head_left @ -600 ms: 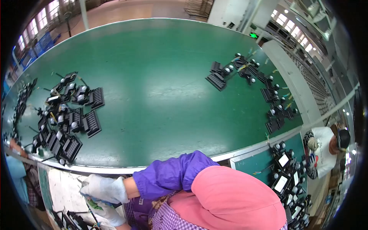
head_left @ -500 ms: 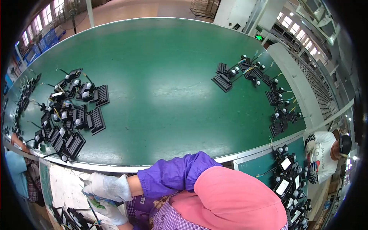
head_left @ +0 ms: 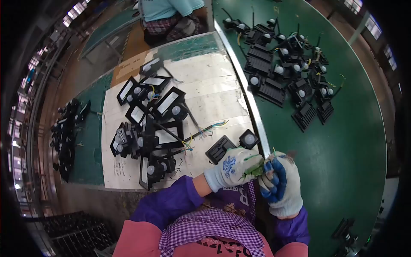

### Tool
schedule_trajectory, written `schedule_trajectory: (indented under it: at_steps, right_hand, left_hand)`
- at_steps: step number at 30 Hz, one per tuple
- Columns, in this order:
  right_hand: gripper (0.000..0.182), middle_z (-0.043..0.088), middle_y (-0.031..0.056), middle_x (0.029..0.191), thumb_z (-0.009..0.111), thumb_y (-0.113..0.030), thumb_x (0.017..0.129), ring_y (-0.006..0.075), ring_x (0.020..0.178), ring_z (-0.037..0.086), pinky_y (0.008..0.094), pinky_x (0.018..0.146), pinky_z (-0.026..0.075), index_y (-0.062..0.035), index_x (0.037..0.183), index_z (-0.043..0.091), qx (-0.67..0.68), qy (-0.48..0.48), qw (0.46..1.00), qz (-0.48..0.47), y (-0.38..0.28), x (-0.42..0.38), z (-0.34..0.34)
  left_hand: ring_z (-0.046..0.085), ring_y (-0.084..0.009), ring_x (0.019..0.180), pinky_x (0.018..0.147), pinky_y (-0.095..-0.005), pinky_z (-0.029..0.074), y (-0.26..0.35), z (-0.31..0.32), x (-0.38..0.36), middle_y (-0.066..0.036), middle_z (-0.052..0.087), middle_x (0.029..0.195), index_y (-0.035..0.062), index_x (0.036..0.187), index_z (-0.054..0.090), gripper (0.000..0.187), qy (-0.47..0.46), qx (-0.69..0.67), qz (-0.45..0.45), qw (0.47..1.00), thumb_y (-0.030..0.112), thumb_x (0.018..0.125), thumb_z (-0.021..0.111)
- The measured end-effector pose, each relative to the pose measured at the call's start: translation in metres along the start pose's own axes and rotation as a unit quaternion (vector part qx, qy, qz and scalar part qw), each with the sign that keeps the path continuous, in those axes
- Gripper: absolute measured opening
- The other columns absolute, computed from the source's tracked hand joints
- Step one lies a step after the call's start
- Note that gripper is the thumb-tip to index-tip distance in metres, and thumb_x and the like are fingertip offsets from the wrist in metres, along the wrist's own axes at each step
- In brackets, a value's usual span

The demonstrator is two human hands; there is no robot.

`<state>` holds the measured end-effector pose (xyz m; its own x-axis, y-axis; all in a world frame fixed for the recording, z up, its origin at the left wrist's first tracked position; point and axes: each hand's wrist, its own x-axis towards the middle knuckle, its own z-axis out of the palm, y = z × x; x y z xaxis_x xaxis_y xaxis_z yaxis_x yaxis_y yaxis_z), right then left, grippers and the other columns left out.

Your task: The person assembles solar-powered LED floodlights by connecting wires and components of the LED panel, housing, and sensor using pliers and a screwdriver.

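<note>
My left hand (head_left: 235, 169), in a white glove with blue print and green-stained fingertips, has its fingers pinched together. Close beside it, my right hand (head_left: 280, 184) wears a white glove with a blue-coated palm, its fingers curled in. The hands meet at the bench's right edge; whatever is between the fingertips is too small to make out. Just beyond my left hand lies a black floodlight (head_left: 219, 148), back side up, with a white-domed motion sensor (head_left: 249, 139) next to it. My left hand partly covers this lamp.
Several black sensor floodlights (head_left: 171, 103) with loose wires lie on the white board (head_left: 222, 94). More floodlights (head_left: 265, 58) sit on the green conveyor (head_left: 346, 162) beyond a metal rail (head_left: 239, 68). Another pile (head_left: 68, 137) is at left. A person (head_left: 171, 13) sits at the far end.
The view has swung left and down to the white bench. My hands, formerly together at the lower left of the view, now appear lower right of centre, beside the rail.
</note>
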<state>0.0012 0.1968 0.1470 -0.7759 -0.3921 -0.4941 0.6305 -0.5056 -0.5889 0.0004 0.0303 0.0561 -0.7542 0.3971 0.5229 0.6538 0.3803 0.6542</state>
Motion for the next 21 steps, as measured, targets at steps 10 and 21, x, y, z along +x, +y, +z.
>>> schedule_trajectory:
  at_steps: [10, 21]
  right_hand:
    - [0.015, 0.047, -0.0036, 0.059, 0.056, -0.024, 0.092, 0.0049, 0.042, 0.042, 0.0198, 0.037, 0.033, -0.0093, 0.092, 0.054, -0.130, 0.096, 0.968, -0.192, -0.040, 0.014, -0.011]
    - [0.029, 0.065, 0.0061, 0.104, 0.059, -0.016, 0.092, 0.0137, 0.087, 0.059, 0.0242, 0.073, 0.046, -0.0015, 0.117, 0.062, -0.459, 0.193, 0.710, -0.499, -0.070, 0.092, 0.014]
  left_hand:
    - [0.062, -0.0302, 0.084, 0.079, -0.0394, 0.049, 0.021, -0.001, 0.007, -0.020, 0.059, 0.112, -0.0006, 0.127, 0.049, 0.049, 0.115, -0.114, -0.083, 0.983, 0.016, 0.083, 0.063]
    - [0.059, -0.0160, 0.100, 0.082, -0.0299, 0.051, 0.011, -0.028, -0.053, -0.009, 0.048, 0.130, 0.0016, 0.138, 0.037, 0.043, 0.297, -0.499, -0.299, 0.757, 0.005, 0.097, 0.047]
